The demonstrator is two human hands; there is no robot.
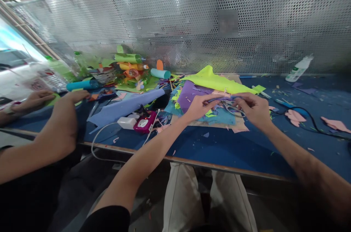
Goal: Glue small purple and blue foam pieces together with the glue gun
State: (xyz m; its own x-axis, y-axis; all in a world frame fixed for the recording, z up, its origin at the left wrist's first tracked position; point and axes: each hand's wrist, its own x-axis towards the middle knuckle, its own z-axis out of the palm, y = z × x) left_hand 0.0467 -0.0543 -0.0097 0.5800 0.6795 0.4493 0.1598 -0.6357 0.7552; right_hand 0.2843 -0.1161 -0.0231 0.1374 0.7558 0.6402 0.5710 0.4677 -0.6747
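Observation:
My left hand (pixel 201 107) is closed in a pinch on one end of a narrow purple paper strip (pixel 223 97). The strip's other end is pinched by my right hand (pixel 253 109), so it stretches between the two just above the table. Grey-handled scissors (pixel 233 110) show beside my right fingers; whether they hang from that hand or lie on the pile cannot be made out. Under my hands are a purple sheet (pixel 186 94), a blue-green sheet (pixel 219 118) and a bright yellow-green sheet (pixel 216 82), with small paper scraps on and around them.
A co-worker's hands (pixel 41 98) handle green paper at the left. A magenta socket block (pixel 144 122) with a white plug and cable sits near the front edge. Plastic bottles (pixel 131 73) stand behind, a white glue bottle (pixel 298 69) at back right. A perforated metal panel (pixel 175 23) borders the table.

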